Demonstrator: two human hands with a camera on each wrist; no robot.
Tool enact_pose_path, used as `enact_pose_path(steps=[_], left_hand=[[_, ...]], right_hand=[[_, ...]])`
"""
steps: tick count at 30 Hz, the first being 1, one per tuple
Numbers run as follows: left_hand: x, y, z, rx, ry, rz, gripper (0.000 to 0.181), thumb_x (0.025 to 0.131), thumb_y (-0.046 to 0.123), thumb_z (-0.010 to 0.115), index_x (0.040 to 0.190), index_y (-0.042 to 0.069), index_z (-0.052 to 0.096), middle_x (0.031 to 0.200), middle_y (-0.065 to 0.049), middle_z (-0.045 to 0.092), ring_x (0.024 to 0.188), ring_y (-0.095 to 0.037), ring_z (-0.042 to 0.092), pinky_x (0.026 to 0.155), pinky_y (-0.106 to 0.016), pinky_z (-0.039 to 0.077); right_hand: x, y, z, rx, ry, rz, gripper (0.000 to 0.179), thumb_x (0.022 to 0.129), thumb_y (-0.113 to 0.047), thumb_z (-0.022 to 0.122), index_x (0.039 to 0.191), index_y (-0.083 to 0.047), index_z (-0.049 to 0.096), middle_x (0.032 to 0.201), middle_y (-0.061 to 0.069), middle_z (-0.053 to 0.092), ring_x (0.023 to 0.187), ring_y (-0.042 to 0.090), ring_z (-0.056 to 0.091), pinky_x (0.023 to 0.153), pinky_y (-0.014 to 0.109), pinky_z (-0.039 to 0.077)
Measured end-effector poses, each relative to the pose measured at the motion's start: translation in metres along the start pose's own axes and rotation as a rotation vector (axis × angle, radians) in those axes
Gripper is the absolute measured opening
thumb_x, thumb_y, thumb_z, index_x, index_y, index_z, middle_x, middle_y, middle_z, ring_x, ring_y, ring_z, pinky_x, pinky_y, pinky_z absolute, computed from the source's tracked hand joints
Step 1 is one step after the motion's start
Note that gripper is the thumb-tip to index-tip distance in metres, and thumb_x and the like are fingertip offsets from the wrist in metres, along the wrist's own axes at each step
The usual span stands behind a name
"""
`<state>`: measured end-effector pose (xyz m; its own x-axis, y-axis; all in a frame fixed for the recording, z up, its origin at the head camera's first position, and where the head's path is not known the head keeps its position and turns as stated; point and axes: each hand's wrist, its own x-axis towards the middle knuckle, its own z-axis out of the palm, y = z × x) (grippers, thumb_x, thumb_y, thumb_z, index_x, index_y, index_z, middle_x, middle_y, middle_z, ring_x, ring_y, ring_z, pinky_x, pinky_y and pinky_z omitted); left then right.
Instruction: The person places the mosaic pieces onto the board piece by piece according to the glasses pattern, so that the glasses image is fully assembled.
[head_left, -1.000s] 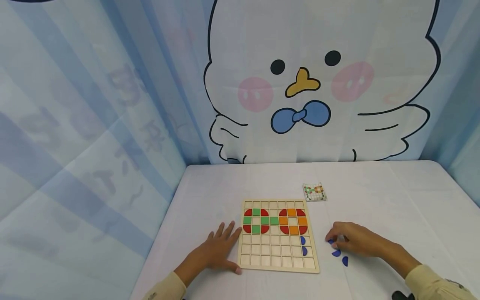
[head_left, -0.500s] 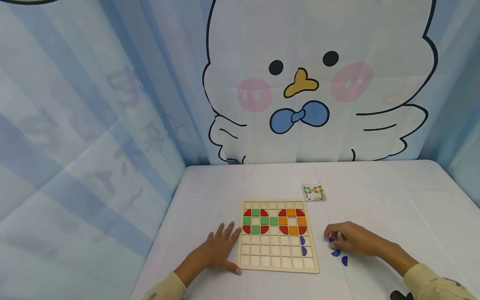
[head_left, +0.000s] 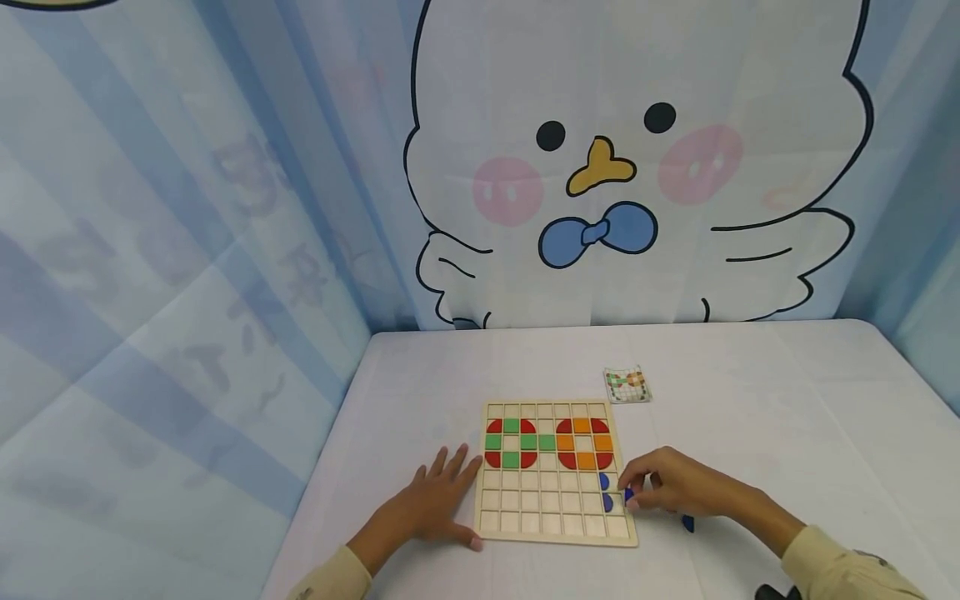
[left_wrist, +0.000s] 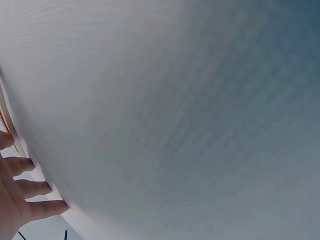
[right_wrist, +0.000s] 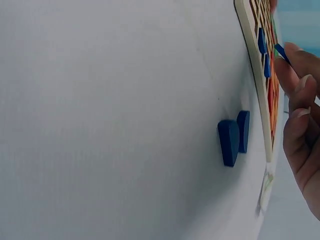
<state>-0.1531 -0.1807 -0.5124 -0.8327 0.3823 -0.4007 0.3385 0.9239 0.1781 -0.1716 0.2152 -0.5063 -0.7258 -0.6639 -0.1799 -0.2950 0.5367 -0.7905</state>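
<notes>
A square wooden grid board lies on the table, with red, green and orange pieces forming two ring shapes joined by a green square. Two blue half-round pieces sit in its right-hand cells. My left hand lies flat with spread fingers at the board's left edge. Between thumb and fingertips, my right hand pinches a blue half-round piece over the board's right edge. Two more blue pieces lie on the table in the right wrist view; in the head view the right hand hides one of them.
Behind the board's far right corner lies a small card printed with a coloured pattern. A white cloth covers the table. Curtains with a cartoon figure hang behind it. Something black shows beside the right sleeve.
My right hand has lifted one blue piece from the loose ones and moved left with it to the board's right edge. The left hand stays in place.
</notes>
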Motion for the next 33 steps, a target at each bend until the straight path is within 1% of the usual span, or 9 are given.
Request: enact_pose_path(steps=[4,10,16,20,24,29,33], left_hand=[[-0.001,0.0,-0.001,0.001,-0.001,-0.003,0.12,0.067,0.076,0.074,0.161,0.023,0.024,0.169,-0.01,0.016,0.154,-0.043,0.014,0.114,-0.068,0.028],[-0.003,0.0,-0.002,0.007,0.004,0.003,0.119,0.067,0.076,0.075,0.161,0.022,0.025,0.169,-0.012,0.018,0.153,-0.044,0.016,0.113,-0.068,0.03],[-0.002,-0.001,0.0,0.004,0.009,0.011,0.12,0.067,0.077,0.073,0.161,0.022,0.024,0.169,-0.011,0.016,0.154,-0.044,0.015,0.114,-0.068,0.029],[-0.001,-0.002,0.002,-0.004,0.005,0.008,0.12,0.067,0.078,0.073,0.161,0.023,0.022,0.169,-0.01,0.015,0.154,-0.043,0.014,0.114,-0.067,0.029],[-0.001,-0.002,0.002,-0.008,0.004,0.012,0.12,0.067,0.077,0.073,0.161,0.023,0.023,0.169,-0.011,0.016,0.154,-0.043,0.014,0.114,-0.067,0.029],[-0.001,-0.002,0.001,0.007,0.001,0.008,0.12,0.067,0.079,0.072,0.161,0.024,0.022,0.169,-0.01,0.015,0.154,-0.043,0.014,0.114,-0.067,0.029],[-0.001,-0.002,0.0,0.009,0.003,0.01,0.12,0.067,0.078,0.072,0.161,0.024,0.022,0.169,-0.01,0.015,0.154,-0.043,0.014,0.114,-0.067,0.029]], right_hand=[[0.006,-0.004,0.009,0.03,-0.03,-0.04,0.013,0.091,-0.024,0.075,0.103,-0.019,0.075,0.083,-0.012,0.064,0.064,0.0,0.051,0.055,0.017,0.042],[0.013,-0.011,0.021,0.036,-0.043,-0.111,0.012,0.092,-0.024,0.074,0.101,-0.017,0.074,0.083,-0.014,0.063,0.063,-0.003,0.049,0.054,0.015,0.041],[0.017,-0.016,0.03,0.001,-0.044,-0.088,0.011,0.091,-0.026,0.074,0.101,-0.02,0.075,0.081,-0.016,0.063,0.066,-0.004,0.049,0.057,0.015,0.042],[0.019,-0.018,0.036,-0.032,-0.045,-0.079,0.009,0.091,-0.026,0.075,0.099,-0.022,0.075,0.079,-0.017,0.062,0.068,-0.004,0.051,0.06,0.016,0.045],[0.019,-0.02,0.04,-0.096,-0.038,-0.08,0.008,0.089,-0.026,0.076,0.097,-0.025,0.075,0.08,-0.02,0.06,0.072,-0.003,0.053,0.064,0.018,0.047],[0.019,-0.022,0.041,-0.155,-0.024,-0.065,0.012,0.087,-0.027,0.079,0.098,-0.026,0.076,0.079,-0.021,0.059,0.072,-0.003,0.052,0.065,0.019,0.047],[0.019,-0.022,0.04,-0.183,-0.013,-0.056,0.011,0.086,-0.026,0.079,0.097,-0.024,0.077,0.078,-0.021,0.058,0.069,-0.003,0.052,0.062,0.019,0.046]])
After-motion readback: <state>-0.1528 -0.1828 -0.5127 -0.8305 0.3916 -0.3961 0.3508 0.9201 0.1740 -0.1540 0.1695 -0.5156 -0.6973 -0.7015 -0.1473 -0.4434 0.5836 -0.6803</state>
